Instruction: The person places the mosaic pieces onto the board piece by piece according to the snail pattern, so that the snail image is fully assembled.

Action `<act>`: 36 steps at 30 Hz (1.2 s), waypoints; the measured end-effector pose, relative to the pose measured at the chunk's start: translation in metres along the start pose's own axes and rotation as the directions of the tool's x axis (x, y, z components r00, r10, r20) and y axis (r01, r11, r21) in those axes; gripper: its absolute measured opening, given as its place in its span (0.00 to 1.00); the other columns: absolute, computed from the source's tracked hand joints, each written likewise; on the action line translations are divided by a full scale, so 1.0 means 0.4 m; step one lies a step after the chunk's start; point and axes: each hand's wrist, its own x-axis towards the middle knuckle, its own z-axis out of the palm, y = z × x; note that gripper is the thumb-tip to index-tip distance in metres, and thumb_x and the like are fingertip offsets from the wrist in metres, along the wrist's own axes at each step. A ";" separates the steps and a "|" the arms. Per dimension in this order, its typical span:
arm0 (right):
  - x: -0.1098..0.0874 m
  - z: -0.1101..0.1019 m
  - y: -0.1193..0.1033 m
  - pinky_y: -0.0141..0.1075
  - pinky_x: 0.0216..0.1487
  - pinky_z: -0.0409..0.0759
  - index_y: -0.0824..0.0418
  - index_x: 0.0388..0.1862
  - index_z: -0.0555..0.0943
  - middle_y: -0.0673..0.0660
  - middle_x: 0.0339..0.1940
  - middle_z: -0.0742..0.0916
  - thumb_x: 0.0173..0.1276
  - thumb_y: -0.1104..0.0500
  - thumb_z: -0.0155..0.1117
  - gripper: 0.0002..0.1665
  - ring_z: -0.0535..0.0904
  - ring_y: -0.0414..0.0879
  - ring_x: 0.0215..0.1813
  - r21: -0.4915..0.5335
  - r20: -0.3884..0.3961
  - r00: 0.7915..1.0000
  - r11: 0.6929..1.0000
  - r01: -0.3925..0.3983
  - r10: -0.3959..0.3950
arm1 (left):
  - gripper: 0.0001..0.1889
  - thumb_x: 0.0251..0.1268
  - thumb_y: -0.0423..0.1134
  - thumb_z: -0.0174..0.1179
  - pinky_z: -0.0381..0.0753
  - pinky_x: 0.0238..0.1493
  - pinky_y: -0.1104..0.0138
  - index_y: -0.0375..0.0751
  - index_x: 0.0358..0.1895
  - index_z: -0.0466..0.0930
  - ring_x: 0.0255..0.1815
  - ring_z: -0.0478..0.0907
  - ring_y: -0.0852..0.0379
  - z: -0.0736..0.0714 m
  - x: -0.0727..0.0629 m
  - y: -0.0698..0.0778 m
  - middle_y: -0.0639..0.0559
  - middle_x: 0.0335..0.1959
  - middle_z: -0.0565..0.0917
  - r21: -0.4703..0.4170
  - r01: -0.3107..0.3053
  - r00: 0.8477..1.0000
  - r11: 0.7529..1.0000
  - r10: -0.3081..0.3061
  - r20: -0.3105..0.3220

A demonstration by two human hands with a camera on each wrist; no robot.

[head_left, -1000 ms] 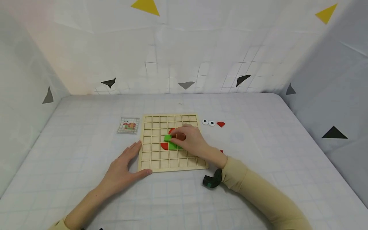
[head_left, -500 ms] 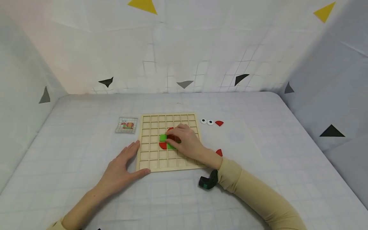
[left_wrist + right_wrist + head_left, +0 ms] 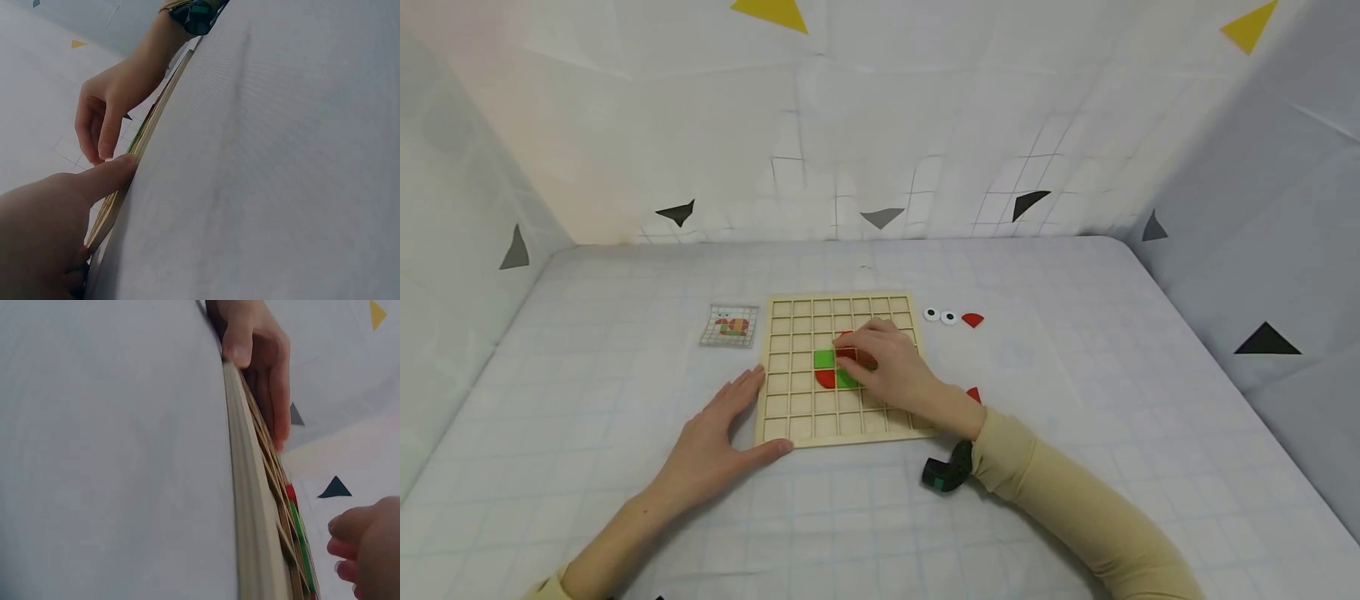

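A wooden grid board [image 3: 782,408] lies on the table. At its left front corner is my left hand [image 3: 715,450], thumb on the front edge and straight fingers along the left side. Over the middle of the board my right hand [image 3: 895,367] hovers with thumb and fingertips apart, nothing between them. Just left of its fingertips a green square tile [image 3: 824,359] sits in a cell. Below that are a red quarter-round tile [image 3: 825,379] and another green tile [image 3: 846,379]. More red and brown pieces are partly hidden beneath the right hand.
A picture card [image 3: 730,326] lies left of the board. To the right are two round eye pieces [image 3: 940,317], a red quarter-round piece [image 3: 973,320] and a second red piece [image 3: 974,394] near the right wrist. A black wrist camera [image 3: 946,473] is strapped below the right hand.
My right hand has lowered the green square tile into its cell, let it go, and drawn slightly back to the right. The left hand has stayed on the board's corner.
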 end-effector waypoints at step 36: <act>-0.222 -0.253 0.255 0.38 0.42 0.74 0.58 0.48 0.86 0.54 0.40 0.88 0.62 0.62 0.74 0.15 0.77 0.47 0.44 -0.080 -0.189 0.895 0.902 -0.424 0.404 | 0.56 0.51 0.72 0.66 0.56 0.73 0.36 0.58 0.81 0.50 0.81 0.51 0.42 -0.005 -0.002 0.004 0.51 0.81 0.55 0.013 -0.002 1.000 1.000 0.002 -0.002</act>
